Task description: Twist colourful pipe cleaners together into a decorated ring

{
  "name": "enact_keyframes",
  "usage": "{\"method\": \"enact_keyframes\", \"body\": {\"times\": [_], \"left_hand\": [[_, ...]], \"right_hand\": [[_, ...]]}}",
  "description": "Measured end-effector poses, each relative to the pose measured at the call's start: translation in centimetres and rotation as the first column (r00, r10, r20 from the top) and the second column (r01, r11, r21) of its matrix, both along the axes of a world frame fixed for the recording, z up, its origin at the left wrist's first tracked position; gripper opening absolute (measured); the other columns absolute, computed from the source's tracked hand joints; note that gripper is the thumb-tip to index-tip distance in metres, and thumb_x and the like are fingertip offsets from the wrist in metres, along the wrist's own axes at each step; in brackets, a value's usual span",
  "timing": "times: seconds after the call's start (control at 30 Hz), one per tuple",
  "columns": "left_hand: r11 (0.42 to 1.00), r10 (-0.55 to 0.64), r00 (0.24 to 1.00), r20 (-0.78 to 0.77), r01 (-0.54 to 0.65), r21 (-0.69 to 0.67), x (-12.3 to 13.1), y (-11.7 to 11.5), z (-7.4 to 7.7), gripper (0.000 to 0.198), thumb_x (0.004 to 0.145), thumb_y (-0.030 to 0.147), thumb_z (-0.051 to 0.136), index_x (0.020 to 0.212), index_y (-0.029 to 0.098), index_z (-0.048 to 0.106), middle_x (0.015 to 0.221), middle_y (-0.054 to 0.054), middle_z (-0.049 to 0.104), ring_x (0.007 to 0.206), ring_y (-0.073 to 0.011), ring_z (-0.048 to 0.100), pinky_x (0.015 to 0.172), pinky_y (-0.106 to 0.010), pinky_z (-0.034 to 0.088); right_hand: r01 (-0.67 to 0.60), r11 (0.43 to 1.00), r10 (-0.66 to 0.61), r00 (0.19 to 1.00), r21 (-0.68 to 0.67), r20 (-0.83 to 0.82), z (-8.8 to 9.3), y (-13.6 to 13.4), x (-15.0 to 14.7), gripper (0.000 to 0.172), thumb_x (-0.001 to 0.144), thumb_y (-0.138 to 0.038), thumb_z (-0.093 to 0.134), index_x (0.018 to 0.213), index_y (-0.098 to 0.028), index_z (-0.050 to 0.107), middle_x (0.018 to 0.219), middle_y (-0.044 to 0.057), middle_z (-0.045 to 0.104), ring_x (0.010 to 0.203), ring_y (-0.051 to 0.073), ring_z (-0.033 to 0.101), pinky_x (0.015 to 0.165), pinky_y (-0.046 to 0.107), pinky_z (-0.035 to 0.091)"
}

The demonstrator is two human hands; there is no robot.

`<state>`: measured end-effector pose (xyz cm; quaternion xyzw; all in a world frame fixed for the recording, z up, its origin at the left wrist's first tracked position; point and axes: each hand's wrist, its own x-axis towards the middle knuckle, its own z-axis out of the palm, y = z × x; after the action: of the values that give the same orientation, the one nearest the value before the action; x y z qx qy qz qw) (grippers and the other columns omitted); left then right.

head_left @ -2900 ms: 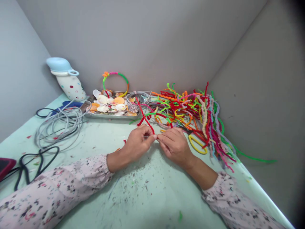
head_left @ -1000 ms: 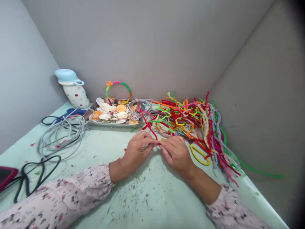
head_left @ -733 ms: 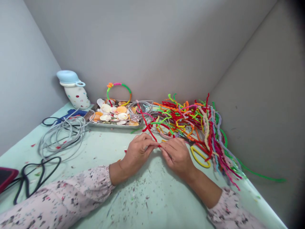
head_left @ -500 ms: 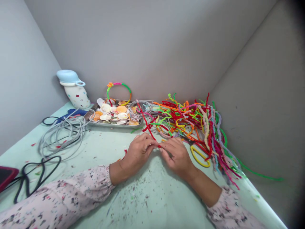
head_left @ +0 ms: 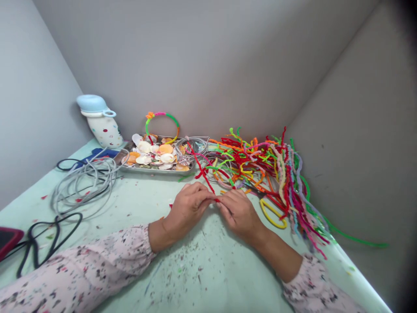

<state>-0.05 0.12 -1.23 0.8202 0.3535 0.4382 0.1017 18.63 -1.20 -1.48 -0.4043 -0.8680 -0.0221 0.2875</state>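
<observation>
A red pipe cleaner slants up and away from my fingertips toward a coil of grey wire. My left hand pinches its near end between thumb and forefinger. Right beside it, my right hand is closed on the same red pipe cleaner, the fingertips of both hands nearly touching. Part of a multicoloured loop in red and green shows just beyond my hands. What lies under my curled fingers is hidden.
A metal tray of seashells stands at the back, a colourful ring upright on it. To the right lies a heap of pipe cleaners with yellow-handled scissors. Grey cable, a bottle and a red-edged device are left.
My hands stay almost in place, still pinching the red pipe cleaner. Its far part has shifted very slightly; the objects around it stay put.
</observation>
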Motion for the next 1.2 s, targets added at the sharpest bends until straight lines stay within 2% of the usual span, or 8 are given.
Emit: {"method": "enact_keyframes", "body": {"times": [0.2, 0.47, 0.63, 0.97, 1.2], "left_hand": [[0.999, -0.006, 1.000, -0.017, 0.007, 0.034, -0.02, -0.11, 0.07, 0.011, 0.086, 0.021, 0.058, 0.091, 0.021, 0.068, 0.082, -0.002, 0.063, 0.078, -0.0131, 0.055, 0.073, -0.028, 0.040], [1.000, -0.001, 0.996, -0.089, -0.001, -0.023, 0.09, -0.13, 0.54, 0.012, 0.089, 0.022, 0.054, 0.088, 0.018, 0.065, 0.082, -0.002, 0.063, 0.080, -0.0142, 0.054, 0.074, -0.029, 0.039], [0.997, -0.011, 0.993, -0.122, 0.001, -0.081, 0.11, -0.21, 0.55, 0.011, 0.089, 0.020, 0.052, 0.089, 0.019, 0.063, 0.084, -0.001, 0.062, 0.083, -0.0149, 0.054, 0.076, -0.030, 0.039], [0.999, 0.005, 0.999, -0.054, -0.007, -0.049, 0.09, -0.08, 0.01, 0.009, 0.087, 0.020, 0.056, 0.091, 0.021, 0.064, 0.084, -0.001, 0.061, 0.081, -0.0140, 0.054, 0.076, -0.029, 0.040], [0.996, -0.015, 0.992, -0.124, 0.004, -0.093, 0.07, -0.21, 0.53, 0.013, 0.090, 0.020, 0.051, 0.091, 0.019, 0.064, 0.085, -0.002, 0.062, 0.083, -0.0155, 0.054, 0.076, -0.031, 0.040]], "right_hand": [[-0.017, 0.998, 0.017, 1.000, 0.065, 0.008, 0.06, -0.05, 0.23, 0.019, 0.090, -0.019, 0.042, 0.089, -0.016, 0.061, 0.076, 0.005, 0.060, 0.077, 0.018, 0.050, 0.079, 0.035, 0.037], [-0.009, 0.991, 0.004, 0.999, 0.133, 0.039, 0.37, -0.23, 0.03, 0.018, 0.089, -0.017, 0.044, 0.092, -0.017, 0.062, 0.074, 0.004, 0.059, 0.079, 0.018, 0.052, 0.083, 0.036, 0.038], [0.006, 0.990, -0.013, 0.999, 0.141, 0.045, 0.35, -0.26, 0.06, 0.017, 0.089, -0.017, 0.046, 0.093, -0.017, 0.062, 0.075, 0.004, 0.059, 0.078, 0.018, 0.051, 0.082, 0.036, 0.038], [0.022, 0.992, -0.029, 0.998, 0.124, 0.048, 0.10, -0.12, 0.13, 0.017, 0.089, -0.017, 0.046, 0.095, -0.017, 0.063, 0.076, 0.004, 0.059, 0.079, 0.018, 0.051, 0.083, 0.036, 0.037], [0.012, 0.988, -0.020, 0.998, 0.154, 0.052, 0.16, -0.15, 0.05, 0.017, 0.089, -0.018, 0.046, 0.093, -0.017, 0.063, 0.074, 0.004, 0.057, 0.079, 0.019, 0.052, 0.080, 0.035, 0.038]]}}
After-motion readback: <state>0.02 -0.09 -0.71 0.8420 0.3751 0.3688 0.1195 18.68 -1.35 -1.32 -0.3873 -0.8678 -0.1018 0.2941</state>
